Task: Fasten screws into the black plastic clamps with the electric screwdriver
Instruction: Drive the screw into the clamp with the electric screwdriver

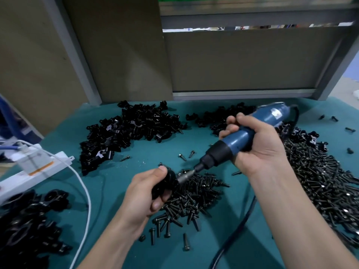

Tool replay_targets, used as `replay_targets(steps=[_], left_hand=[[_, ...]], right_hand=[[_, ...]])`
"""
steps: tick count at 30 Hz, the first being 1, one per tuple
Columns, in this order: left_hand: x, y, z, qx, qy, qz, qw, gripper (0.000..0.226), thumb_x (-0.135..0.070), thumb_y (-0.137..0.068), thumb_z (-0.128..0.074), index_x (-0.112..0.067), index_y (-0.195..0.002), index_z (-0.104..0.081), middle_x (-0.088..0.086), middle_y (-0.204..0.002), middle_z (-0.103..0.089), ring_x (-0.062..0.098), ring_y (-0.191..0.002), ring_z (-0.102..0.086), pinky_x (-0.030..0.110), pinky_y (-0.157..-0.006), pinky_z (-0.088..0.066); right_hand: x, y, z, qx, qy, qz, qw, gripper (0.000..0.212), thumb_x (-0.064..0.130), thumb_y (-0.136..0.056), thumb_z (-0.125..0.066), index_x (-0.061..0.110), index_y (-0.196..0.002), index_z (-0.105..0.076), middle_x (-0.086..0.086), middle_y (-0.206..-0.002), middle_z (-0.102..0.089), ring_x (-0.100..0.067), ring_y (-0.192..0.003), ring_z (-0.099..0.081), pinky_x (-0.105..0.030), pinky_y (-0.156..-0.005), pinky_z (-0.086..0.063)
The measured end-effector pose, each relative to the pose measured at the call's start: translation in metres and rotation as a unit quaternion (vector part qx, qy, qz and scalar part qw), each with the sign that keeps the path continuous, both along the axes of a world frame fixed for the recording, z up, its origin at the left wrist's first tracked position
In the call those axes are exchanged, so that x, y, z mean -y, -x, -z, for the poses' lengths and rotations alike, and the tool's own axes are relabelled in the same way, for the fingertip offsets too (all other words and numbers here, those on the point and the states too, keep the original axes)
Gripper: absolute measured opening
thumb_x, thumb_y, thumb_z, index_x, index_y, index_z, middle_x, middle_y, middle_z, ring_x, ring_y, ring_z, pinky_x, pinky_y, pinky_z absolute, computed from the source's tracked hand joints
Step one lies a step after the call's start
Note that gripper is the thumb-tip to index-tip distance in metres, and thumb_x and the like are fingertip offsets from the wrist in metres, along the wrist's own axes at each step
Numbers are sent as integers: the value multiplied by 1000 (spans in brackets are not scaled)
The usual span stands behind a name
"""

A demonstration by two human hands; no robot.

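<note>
My left hand (147,193) grips a black plastic clamp (167,182) just above the green table mat. My right hand (258,144) holds the blue electric screwdriver (235,141), tilted down to the left, and its metal bit (184,177) meets the clamp's right side. A small heap of black screws (196,199) lies under and right of the clamp. The screw at the bit's tip is hidden by the clamp.
Piles of black clamps lie at the back left (126,133), back middle (217,117) and near left (29,220). A large screw pile (322,183) fills the right. A white power strip (33,167) with a white cable (85,193) sits at left. Grey panels (242,61) stand behind.
</note>
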State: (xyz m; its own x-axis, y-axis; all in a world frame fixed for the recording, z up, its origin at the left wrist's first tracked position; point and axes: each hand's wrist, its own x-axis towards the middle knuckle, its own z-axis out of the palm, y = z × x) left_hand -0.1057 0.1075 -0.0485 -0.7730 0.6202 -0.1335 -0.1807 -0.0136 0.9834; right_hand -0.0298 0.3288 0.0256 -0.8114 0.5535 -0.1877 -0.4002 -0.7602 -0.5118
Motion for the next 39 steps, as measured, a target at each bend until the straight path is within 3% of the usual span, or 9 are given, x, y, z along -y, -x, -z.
replay_targets(steps=[4,14,18,20,22,24,28,32,39], left_hand=[[-2,-4,0,-77,8,24,997,31,-53,-83,-63,-26,-70,-70,-4,-64,-59,1,-44,-45,11,-41,-31],[-3,-5,1,-81,-16,13,997,50,-55,-79,-72,-5,-77,-69,-2,-64,-61,-1,-44,-50,8,-43,-36],[1,-6,4,-257,66,1,964,53,-72,-85,-64,-18,-86,-62,11,-75,-60,29,-67,-55,47,-62,-45],[2,-11,6,-294,89,-16,951,58,-77,-87,-59,-19,-91,-62,12,-77,-62,36,-73,-57,54,-67,-48],[3,-12,7,-286,68,-34,955,62,-80,-86,-56,-19,-83,-57,0,-64,-55,22,-58,-48,33,-51,-40],[4,-9,8,-277,64,-32,958,63,-79,-86,-56,-17,-77,-53,-9,-62,-47,11,-57,-42,23,-52,-34],[5,-10,12,-315,92,4,945,61,-75,-91,-53,-16,-76,-51,-7,-64,-46,12,-60,-40,35,-59,-33],[4,-11,11,-324,99,-5,941,67,-77,-90,-53,-10,-81,-55,13,-72,-55,29,-64,-51,53,-64,-46],[2,-9,12,-275,70,4,959,71,-76,-87,-57,-5,-81,-56,14,-70,-49,19,-66,-43,45,-60,-38]], right_hand=[[-5,0,-2,15,-19,81,996,19,-5,-92,-55,12,-87,-49,-5,-68,-59,-12,-49,-49,-26,-59,-45],[-5,0,1,4,-34,90,995,21,-8,-90,-52,13,-86,-52,-4,-66,-58,-12,-49,-49,-26,-57,-46],[-2,6,7,30,-42,107,993,21,-9,-88,-54,9,-80,-50,-7,-67,-59,-14,-51,-51,-29,-60,-48],[-2,7,9,35,-35,109,993,20,-9,-88,-55,8,-79,-50,-6,-66,-60,-13,-50,-52,-29,-60,-48],[-5,5,11,24,-15,101,994,21,-8,-90,-54,8,-77,-51,-6,-64,-59,-13,-49,-51,-28,-59,-49],[-7,3,11,19,-2,91,996,21,-7,-90,-53,9,-76,-51,-6,-64,-59,-13,-48,-51,-27,-59,-49],[-6,5,13,25,-27,85,996,23,-10,-88,-52,11,-78,-49,-5,-65,-58,-13,-49,-50,-26,-56,-48],[-5,6,11,-2,-38,84,996,25,-11,-87,-51,12,-77,-48,-5,-65,-57,-13,-48,-49,-25,-56,-48],[-4,6,9,-21,-59,68,996,25,-12,-87,-50,12,-79,-48,-5,-66,-56,-13,-50,-48,-27,-58,-46]])
